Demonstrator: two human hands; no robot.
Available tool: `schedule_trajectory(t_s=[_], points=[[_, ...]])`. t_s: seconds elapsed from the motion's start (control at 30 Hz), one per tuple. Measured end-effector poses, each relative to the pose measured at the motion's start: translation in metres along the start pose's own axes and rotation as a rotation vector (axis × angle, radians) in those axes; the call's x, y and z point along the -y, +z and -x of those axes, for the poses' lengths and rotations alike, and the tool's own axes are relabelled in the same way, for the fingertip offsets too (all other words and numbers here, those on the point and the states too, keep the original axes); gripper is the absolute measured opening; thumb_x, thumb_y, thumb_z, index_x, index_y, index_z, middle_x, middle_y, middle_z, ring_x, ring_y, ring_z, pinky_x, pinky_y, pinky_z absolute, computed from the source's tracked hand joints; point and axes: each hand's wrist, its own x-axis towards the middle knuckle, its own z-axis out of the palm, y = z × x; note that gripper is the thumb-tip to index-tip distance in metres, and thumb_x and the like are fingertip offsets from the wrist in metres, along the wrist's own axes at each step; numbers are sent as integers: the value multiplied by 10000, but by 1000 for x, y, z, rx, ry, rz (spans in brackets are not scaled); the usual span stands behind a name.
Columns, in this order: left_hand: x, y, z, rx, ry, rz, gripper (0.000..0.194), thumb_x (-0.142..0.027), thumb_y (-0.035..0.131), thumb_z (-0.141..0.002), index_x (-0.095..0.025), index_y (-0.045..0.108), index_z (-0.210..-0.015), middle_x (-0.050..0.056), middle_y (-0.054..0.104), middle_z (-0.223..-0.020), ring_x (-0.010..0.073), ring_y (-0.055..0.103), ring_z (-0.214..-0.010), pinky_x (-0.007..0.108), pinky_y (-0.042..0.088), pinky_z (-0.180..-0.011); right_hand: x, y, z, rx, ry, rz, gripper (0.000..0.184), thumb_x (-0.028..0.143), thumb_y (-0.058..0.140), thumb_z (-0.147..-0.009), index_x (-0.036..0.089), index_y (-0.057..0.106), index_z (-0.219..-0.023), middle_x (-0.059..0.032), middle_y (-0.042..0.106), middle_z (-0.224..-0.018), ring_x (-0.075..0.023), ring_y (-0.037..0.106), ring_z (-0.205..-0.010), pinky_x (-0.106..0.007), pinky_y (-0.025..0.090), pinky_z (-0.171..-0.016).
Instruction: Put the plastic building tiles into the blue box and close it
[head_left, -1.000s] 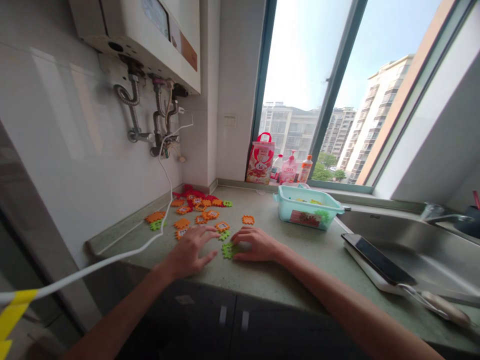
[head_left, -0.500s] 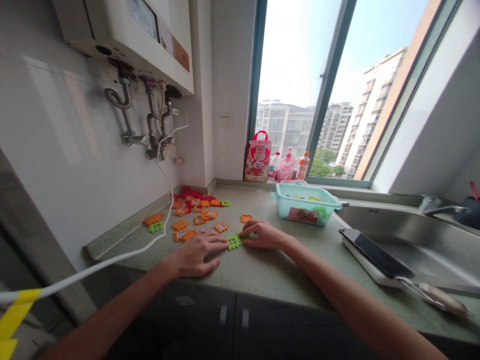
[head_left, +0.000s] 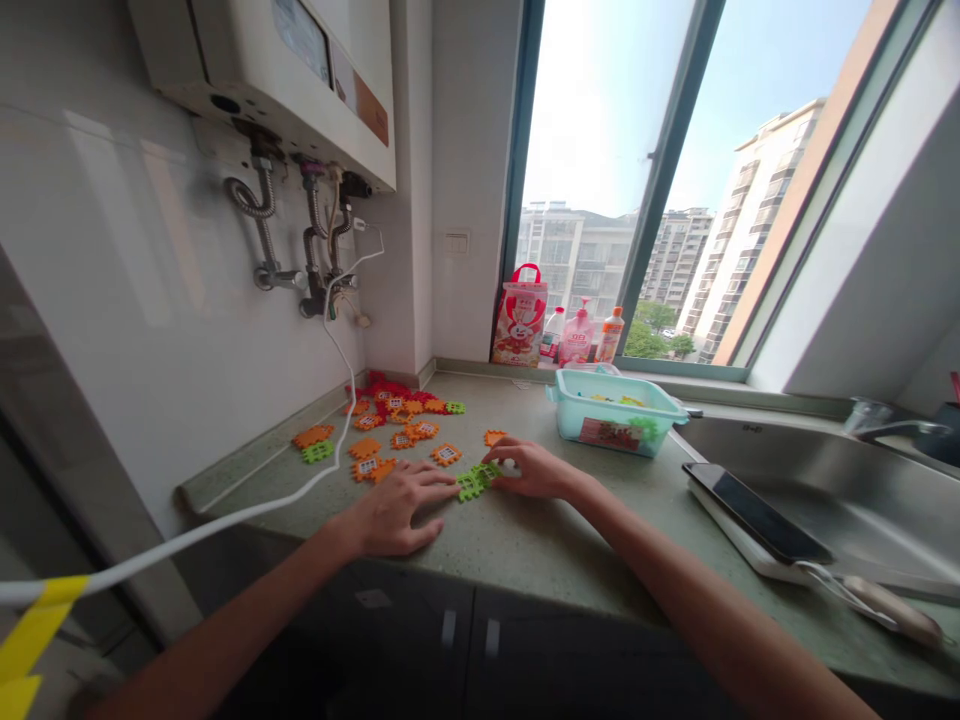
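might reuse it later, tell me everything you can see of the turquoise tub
The tub is rectangular, plastic-looking, with a projecting rim, lugs at its ends and a picture label on its front wall. It stands upright on the counter, left of the sink, open-topped, something yellow showing inside. No hand touches it.

Daylight pours through a far window (head_left: pixel 600 130) beyond a speckled green countertop (head_left: pixel 536 545), a water heater (head_left: pixel 244 60) (flexible metal hoses (head_left: pixel 265 184) below) mounted on the left wall (head_left: pixel 90 250), a stainless-steel sink (head_left: pixel 885 505) at right.
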Motion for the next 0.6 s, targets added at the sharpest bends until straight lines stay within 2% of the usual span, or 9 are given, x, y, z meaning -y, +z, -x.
schedule_trajectory(t_s=[0.13, 0.23, 0.33, 0.43, 0.53, 0.6], points=[[-5, -2, 15, -82, 70, 24, 662, -213, 650, -851, -344, 536, -1489, 15, 561, -1527, 264, 538, -1364, 443, 388, -1194, 27, 7, -3, -88, 168, 134, 341, 273, 567, -974, 272, 696, -1290, -89, 669, -1323, -240, 672, -1138, -380, 488, -1032], [6, -5, 40, -203, -12, -65, 544, -234, 610, -900, -342, 584, -1432, 25, 609, -1465, 256, 570, -1323, 447, 411, -1175, 51, 19, -6, -82, 269, 187, 437, 515, 568, -987, 278, 658, -1343, -107, 665, -1328, -271, 673, -1121, -400, 505, -985], [43, -13, 74, -344, -201, -174, 423, -331, 574, -948, -311, 638, -1365, 56, 665, -1378, 278, 596, -1289, 460, 455, -1135, 64, 30, -7, -67, 266, 236, 578, 696, 650, -880, 285, 689, -1284, -116, 676, -1288, -308, 650, -1148, -423, 505, -973], [90, -25, 107, -461, -413, -283, 445, -490, 596, -911, -292, 676, -1301, 81, 681, -1334, 330, 627, -1239, 512, 469, -1116, 62, 35, -8, -89, 280, 229, 589, 676, 696, -851, 275, 686, -1282, -134, 649, -1333, -327, 622, -1205, -460, 487, -1014], [123, -36, 127, -459, -527, -304, 562, -622, 616, -851, -261, 672, -1278, 105, 674, -1334, 350, 629, -1242, 501, 470, -1123, 53, 39, -10, -125, 284, 186, 706, 655, 747, -809, 273, 620, -1388, -161, 538, -1492, -361, 557, -1319, -510, 456, -1070], [134, -39, 131, -438, -583, -286, 624, -693, 609, -817, -250, 671, -1253, 112, 680, -1323, 354, 636, -1231, 498, 473, -1123, 48, 43, -11, -132, 239, 118, 686, 601, 760, -820, 280, 605, -1406, -140, 570, -1464, -333, 578, -1304, -491, 458, -1085]])
